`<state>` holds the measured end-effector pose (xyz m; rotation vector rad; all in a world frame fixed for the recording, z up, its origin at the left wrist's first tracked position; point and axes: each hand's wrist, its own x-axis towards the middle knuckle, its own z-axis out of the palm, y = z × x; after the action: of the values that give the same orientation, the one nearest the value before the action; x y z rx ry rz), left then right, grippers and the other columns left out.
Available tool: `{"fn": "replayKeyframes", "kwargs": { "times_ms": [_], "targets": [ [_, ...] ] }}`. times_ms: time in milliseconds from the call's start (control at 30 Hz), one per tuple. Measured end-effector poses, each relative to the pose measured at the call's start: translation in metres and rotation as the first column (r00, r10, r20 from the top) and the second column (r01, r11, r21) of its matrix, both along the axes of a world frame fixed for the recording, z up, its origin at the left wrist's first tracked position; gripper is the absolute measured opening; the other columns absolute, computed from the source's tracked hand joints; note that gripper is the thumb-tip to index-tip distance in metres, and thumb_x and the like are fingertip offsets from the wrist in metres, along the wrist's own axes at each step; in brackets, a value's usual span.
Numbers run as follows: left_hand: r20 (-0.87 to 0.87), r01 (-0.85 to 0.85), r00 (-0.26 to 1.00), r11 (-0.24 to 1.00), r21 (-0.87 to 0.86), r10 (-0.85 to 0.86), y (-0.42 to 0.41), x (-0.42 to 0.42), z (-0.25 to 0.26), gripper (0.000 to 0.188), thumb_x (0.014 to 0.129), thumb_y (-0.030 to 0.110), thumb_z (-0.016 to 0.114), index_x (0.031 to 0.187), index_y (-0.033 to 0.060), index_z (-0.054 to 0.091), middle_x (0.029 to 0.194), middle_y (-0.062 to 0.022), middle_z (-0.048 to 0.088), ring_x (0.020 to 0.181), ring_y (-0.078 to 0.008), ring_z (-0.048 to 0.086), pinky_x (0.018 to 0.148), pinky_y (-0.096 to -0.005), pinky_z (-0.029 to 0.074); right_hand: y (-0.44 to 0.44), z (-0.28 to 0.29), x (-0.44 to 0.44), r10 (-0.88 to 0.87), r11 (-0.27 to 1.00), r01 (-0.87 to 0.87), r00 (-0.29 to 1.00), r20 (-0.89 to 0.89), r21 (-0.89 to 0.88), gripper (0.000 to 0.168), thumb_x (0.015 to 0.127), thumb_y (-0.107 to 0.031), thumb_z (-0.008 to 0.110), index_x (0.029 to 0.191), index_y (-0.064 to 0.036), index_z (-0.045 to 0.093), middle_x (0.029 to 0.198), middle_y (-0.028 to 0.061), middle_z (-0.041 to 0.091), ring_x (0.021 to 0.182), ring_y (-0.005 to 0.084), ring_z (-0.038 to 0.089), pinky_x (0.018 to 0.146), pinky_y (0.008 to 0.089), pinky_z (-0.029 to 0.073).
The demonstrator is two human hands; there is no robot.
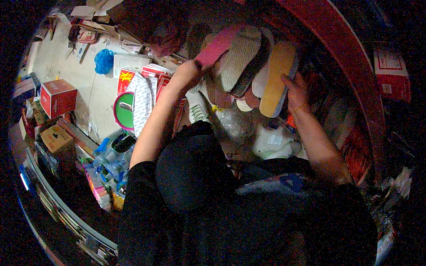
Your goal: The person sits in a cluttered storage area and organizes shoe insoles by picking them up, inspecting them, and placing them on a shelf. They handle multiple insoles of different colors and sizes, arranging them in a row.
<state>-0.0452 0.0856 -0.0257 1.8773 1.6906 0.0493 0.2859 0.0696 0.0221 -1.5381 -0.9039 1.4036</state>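
Several shoe insoles lie side by side before me. My left hand (189, 75) is at the lower end of a pink insole (216, 50), its fingers closed around that end. A grey-beige textured insole (241, 56) and a dark-edged one (246, 83) lie right of it. My right hand (296, 91) rests at the right edge of a tan insole (278, 79), thumb towards its face; whether it grips it is hard to tell. Brown insoles (218, 89) and a pale round-ended one (244, 104) show lower in the pile.
On the left floor are a blue plastic bag (104, 61), a red box (58, 98), a green round container with a pink rim (124, 116), white patterned sheets (141, 103) and a cardboard box (56, 138). A curved red edge (362, 66) runs along the right.
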Motion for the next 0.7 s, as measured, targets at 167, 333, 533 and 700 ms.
{"fn": "replayKeyframes", "kwargs": {
  "times_ms": [167, 333, 533, 700],
  "targets": [
    [0.485, -0.050, 0.730, 0.746, -0.664, 0.481, -0.034, -0.008, -0.025, 0.029, 0.079, 0.027, 0.061, 0.084, -0.0018, 0.060, 0.072, -0.0111, 0.063, 0.054, -0.0194, 0.059, 0.043, -0.0325, 0.047, 0.002, -0.011, 0.005, 0.017, 0.999, -0.016, 0.999, -0.036, 0.030, 0.044, 0.075, -0.010, 0.061, 0.115, -0.003, 0.044, 0.108, 0.0102, 0.054, 0.097, 0.0253, 0.051, 0.083, 0.0375, 0.042],
    [0.462, -0.112, 0.448, 0.561, -0.820, 0.766, -0.061, -0.001, -0.088, 0.027, 0.076, 0.022, 0.066, 0.089, -0.0002, 0.057, 0.075, -0.0064, 0.062, 0.055, -0.0153, 0.057, 0.045, -0.0292, 0.046, 0.003, 0.008, -0.017, 0.039, 0.999, -0.041, 0.995, -0.092, -0.022, 0.040, 0.076, -0.008, 0.060, 0.113, -0.003, 0.047, 0.106, 0.0081, 0.056, 0.095, 0.0214, 0.053, 0.084, 0.0340, 0.041],
    [0.608, -0.198, 0.466, 0.746, -0.636, 0.642, -0.063, 0.043, -0.004, 0.030, 0.075, 0.018, 0.066, 0.096, 0.0002, 0.054, 0.081, -0.0083, 0.062, 0.062, -0.0174, 0.059, 0.051, -0.0302, 0.047, 0.004, 0.003, -0.013, 0.010, 0.997, -0.010, 1.000, -0.003, -0.071, 0.040, 0.076, -0.009, 0.060, 0.113, -0.002, 0.047, 0.106, 0.0098, 0.056, 0.095, 0.0217, 0.054, 0.083, 0.0331, 0.042],
    [0.190, -0.234, 0.941, 0.943, -0.235, 0.281, -0.048, 0.026, 0.027, 0.026, 0.075, 0.022, 0.062, 0.076, -0.0042, 0.062, 0.069, -0.0182, 0.061, 0.066, -0.0269, 0.062, 0.060, -0.0352, 0.048, 0.007, 0.005, -0.015, 0.050, 0.999, -0.050, 0.999, -0.005, -0.008, 0.039, 0.076, -0.009, 0.060, 0.113, -0.002, 0.047, 0.103, 0.0102, 0.057, 0.091, 0.0218, 0.055, 0.080, 0.0331, 0.044]
  ]
}}
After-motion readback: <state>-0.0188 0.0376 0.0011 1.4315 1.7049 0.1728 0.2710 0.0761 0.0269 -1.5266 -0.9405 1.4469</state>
